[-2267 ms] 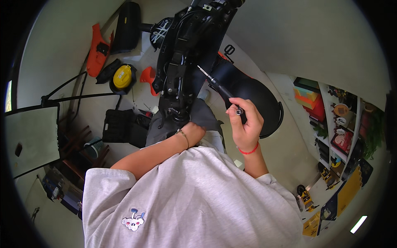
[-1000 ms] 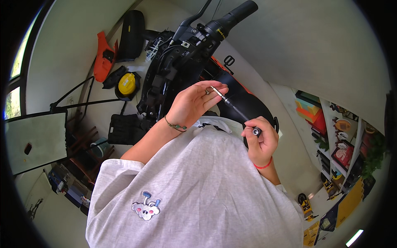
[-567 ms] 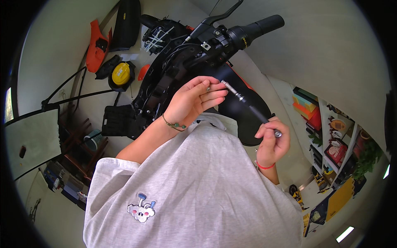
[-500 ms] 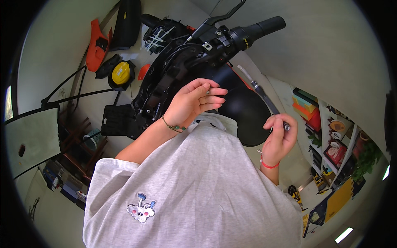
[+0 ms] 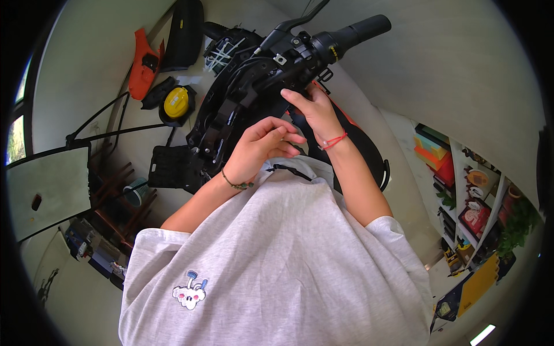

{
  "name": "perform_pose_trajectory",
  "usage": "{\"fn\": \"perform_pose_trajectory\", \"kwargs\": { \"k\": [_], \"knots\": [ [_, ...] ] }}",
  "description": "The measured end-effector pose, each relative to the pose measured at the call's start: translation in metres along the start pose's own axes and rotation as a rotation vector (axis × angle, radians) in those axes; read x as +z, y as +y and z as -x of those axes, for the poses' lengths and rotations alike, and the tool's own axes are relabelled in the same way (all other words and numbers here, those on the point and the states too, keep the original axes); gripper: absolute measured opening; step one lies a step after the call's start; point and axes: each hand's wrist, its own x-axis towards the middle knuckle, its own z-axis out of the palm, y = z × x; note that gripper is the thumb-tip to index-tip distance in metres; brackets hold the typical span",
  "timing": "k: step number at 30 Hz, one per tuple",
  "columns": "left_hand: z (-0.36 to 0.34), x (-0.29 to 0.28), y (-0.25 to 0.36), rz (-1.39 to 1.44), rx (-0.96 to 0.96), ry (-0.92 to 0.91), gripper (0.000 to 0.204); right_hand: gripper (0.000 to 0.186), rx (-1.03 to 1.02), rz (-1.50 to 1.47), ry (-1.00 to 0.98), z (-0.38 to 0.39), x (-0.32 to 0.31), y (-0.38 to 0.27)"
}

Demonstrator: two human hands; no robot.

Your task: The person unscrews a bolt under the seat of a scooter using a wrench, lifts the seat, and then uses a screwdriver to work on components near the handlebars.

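My left hand (image 5: 259, 147) is closed in front of my chest, thumb against the curled fingers; what it pinches, if anything, is hidden. Up ahead, my right hand (image 5: 316, 112) reaches over the upper edge of a large black panel (image 5: 360, 147) with a reddish edge and small tabs. Its thumb points left, and the other fingers curl out of sight behind that edge. Beyond both hands stands a scooter's stripped front (image 5: 231, 109), its black frame and cables bare. The handlebar grip (image 5: 369, 29) and brake lever (image 5: 303, 23) rise above it.
On the left lie an orange body panel (image 5: 143, 69), a long black panel (image 5: 183, 34) and a yellow tape measure (image 5: 176, 102). A black tool case (image 5: 173, 167) lies by the scooter's lower left. Shelves (image 5: 467, 202) with boxes and plants line the right.
My right hand has moved left and forward to the black panel; the ratchet wrench it held is out of sight. The panel's tabs now show. My left hand has shifted slightly down and left.
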Motion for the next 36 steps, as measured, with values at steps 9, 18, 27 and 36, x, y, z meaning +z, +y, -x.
{"fn": "perform_pose_trajectory", "kwargs": {
  "k": [9,18,27,36],
  "knots": [
    [-0.002,0.002,-0.005,-0.040,-0.044,0.027,0.020,0.020,-0.181,0.355,0.068,-0.020,0.001,0.015],
    [0.001,-0.005,-0.012,0.024,0.002,0.079,0.020,0.012,-0.307,0.443,0.100,-0.011,0.009,0.003],
    [0.013,0.016,0.054,-0.372,0.605,0.141,0.020,0.018,-0.298,0.408,0.081,-0.013,0.003,0.013],
    [-0.054,-0.028,0.123,-0.519,0.698,0.272,0.022,0.024,-0.303,0.485,0.121,-0.009,0.003,0.014]
  ]
}}
